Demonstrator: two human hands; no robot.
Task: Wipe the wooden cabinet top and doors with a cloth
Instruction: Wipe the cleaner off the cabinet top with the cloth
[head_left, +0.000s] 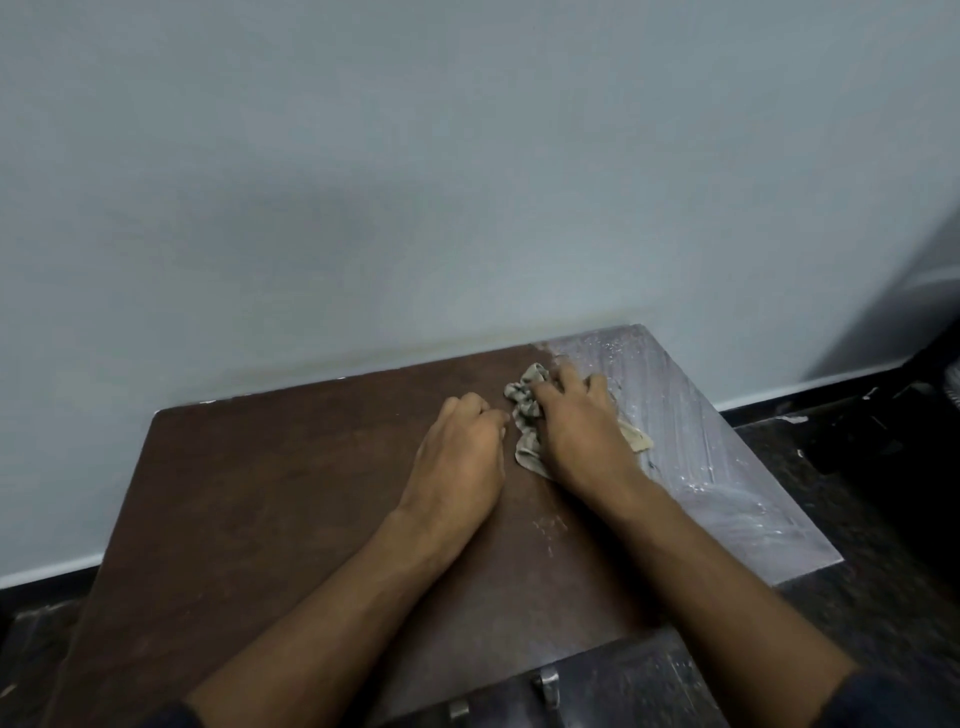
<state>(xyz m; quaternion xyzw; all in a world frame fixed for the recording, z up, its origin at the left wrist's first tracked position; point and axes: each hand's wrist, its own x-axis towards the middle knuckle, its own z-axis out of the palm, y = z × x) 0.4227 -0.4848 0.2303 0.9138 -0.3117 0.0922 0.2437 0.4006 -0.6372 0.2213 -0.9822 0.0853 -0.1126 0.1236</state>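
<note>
Plain pale grey-blue wall (415, 156), dimly lit, with a soft shadow across it. Dark floor (883, 597) below, white skirting (52, 574) between.

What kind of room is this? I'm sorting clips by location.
Probably a plain indoor room, maybe in a home: a low wooden cabinet stands against a bare painted wall, on a dark floor.

Two hands show in the middle of the frame: a left hand (462, 457) and a right hand (582, 426). One crumpled cloth (527, 410) lies between them. One wooden cabinet top (249, 509) fills the lower half. Two metal handles (548, 680) show at the bottom edge.
</note>
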